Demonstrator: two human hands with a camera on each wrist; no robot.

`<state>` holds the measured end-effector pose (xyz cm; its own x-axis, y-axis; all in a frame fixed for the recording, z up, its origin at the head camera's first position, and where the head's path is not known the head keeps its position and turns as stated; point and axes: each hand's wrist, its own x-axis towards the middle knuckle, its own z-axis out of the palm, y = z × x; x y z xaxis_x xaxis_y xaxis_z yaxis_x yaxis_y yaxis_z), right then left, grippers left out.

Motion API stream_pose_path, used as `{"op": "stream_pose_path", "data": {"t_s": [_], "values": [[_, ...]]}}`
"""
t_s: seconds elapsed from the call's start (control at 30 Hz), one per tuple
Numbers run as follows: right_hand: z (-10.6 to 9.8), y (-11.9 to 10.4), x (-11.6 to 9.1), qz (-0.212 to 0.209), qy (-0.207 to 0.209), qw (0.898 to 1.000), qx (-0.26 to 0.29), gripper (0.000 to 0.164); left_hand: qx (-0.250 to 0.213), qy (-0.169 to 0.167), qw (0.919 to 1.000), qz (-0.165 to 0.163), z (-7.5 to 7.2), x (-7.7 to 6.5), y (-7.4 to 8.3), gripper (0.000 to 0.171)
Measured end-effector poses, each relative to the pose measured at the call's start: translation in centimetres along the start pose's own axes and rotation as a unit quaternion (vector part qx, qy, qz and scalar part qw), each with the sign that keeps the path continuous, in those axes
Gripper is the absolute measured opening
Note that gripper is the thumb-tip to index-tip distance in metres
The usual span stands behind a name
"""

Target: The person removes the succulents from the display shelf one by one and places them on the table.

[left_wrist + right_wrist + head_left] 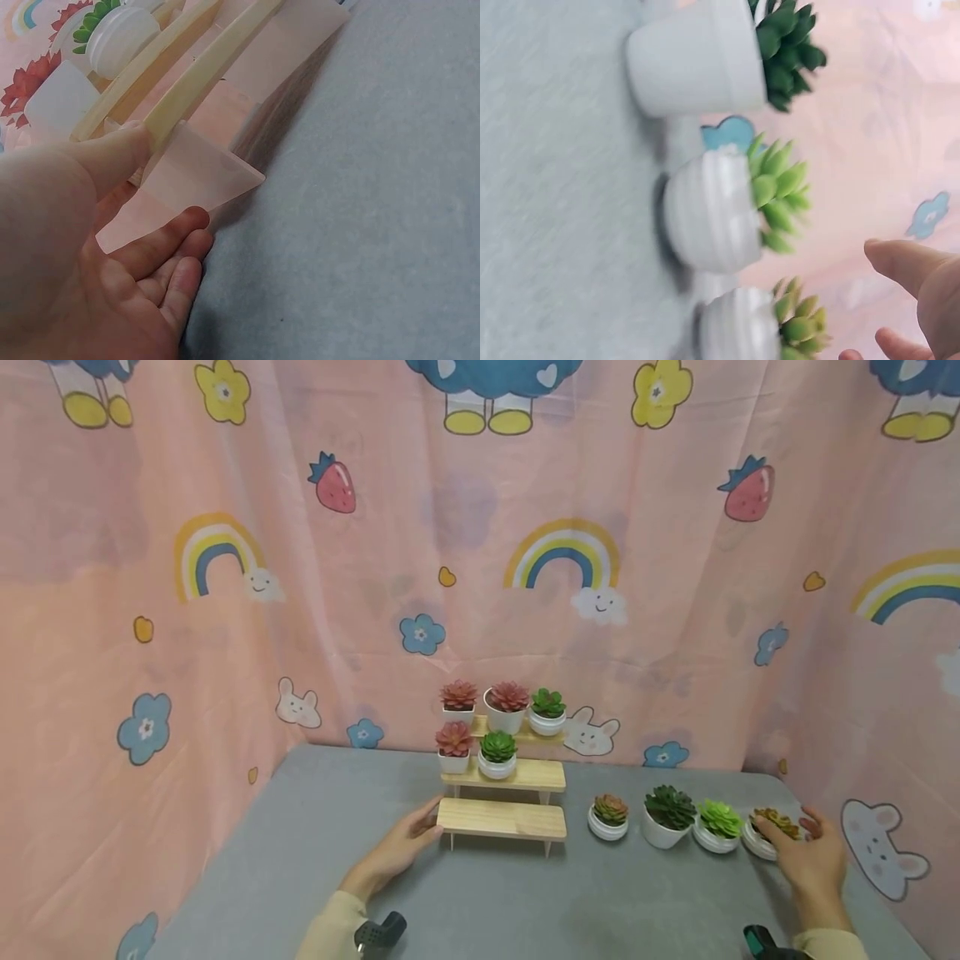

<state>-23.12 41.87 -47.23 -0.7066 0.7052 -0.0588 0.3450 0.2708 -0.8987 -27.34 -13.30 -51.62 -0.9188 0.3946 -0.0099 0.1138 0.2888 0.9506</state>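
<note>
My left hand (408, 839) is at the left end of the lowest step of a pale wooden three-tier display stand (502, 819). In the left wrist view its thumb (124, 154) presses the board's end, with the index finger behind, while the other fingers lie loosely beside the clear leg (191, 176). My right hand (813, 860) hovers with thumb and fingers spread around a yellow-green succulent in a white ribbed pot (759, 845), the rightmost of a row. The right wrist view shows the fingers apart from that succulent's leaves (801, 322).
On the stand's upper tiers sit several potted succulents, including a red one (453, 742) and a green one (497, 747). Left of my right hand stand a bright green succulent (718, 822), a dark green one (667, 810) and an orange-brown one (610, 812) on the grey table (600, 910).
</note>
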Motion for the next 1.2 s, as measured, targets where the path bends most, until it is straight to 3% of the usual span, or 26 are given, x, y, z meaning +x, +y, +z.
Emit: {"op": "stream_pose_path", "data": {"t_s": [0.2,0.43,0.73,1.2], "values": [[0.2,-2.3,-1.2,-0.022,0.018,0.999,0.018,0.075,-0.002,0.002,1.0000,-0.003,-0.4,0.2,0.4,0.065],[1.2,-3.8,-3.0,-0.107,-0.010,0.994,0.009,0.062,-0.004,0.005,1.0000,-0.005,-0.8,0.2,0.4,0.066],[1.3,-4.4,-4.6,-0.219,-0.115,0.967,-0.058,0.071,-0.004,0.002,1.0000,0.007,-0.1,-0.2,0.3,0.065],[3.4,-5.9,-6.9,-0.269,-0.156,0.947,-0.082,0.065,-0.007,0.005,1.0000,0.002,0.0,-0.1,0.0,0.066]]}}
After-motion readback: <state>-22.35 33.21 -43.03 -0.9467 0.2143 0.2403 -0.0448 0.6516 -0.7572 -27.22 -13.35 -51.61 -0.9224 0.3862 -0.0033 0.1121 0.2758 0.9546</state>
